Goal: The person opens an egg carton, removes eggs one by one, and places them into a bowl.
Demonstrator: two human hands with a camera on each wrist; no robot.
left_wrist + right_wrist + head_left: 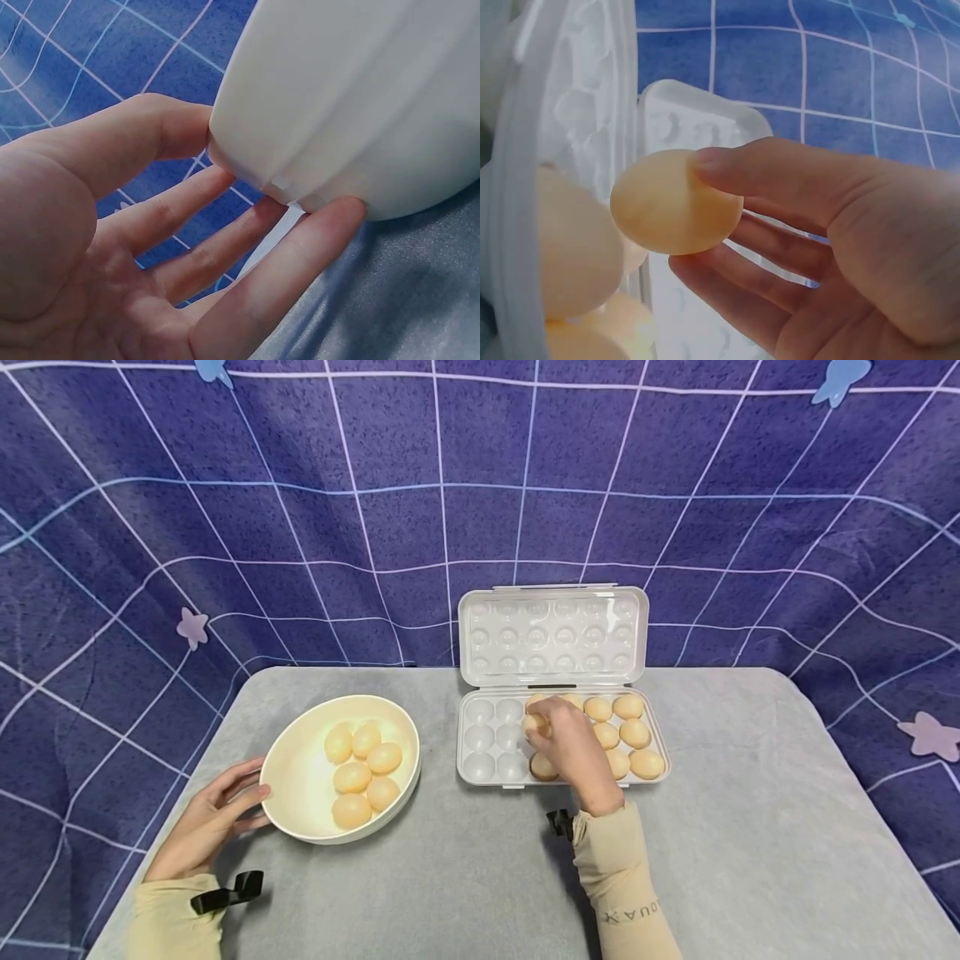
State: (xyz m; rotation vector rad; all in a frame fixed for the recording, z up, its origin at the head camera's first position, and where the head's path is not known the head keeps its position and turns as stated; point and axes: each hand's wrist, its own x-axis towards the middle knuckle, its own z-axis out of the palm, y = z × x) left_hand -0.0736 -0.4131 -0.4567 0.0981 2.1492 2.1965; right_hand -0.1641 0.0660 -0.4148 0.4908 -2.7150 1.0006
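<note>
My left hand (206,822) holds the left rim of a cream bowl (296,760), thumb at the rim and fingers against the outer wall. In the left wrist view the fingertips touch the bowl's side (337,97). Several pale brown eggs (352,777) lie in the bowl. Between thumb and fingers, my right hand (573,747) pinches one egg (671,206) above the open egg carton (495,783). The carton's right part holds several eggs (634,732), some hidden by the hand; cups (480,739) in its two left columns are bare.
Behind the carton its clear dimpled lid (553,635) stands raised against a blue gridded cloth (375,527). Bowl and carton rest apart on a grey tabletop (442,877). Both wrists carry a black strap mount (228,893).
</note>
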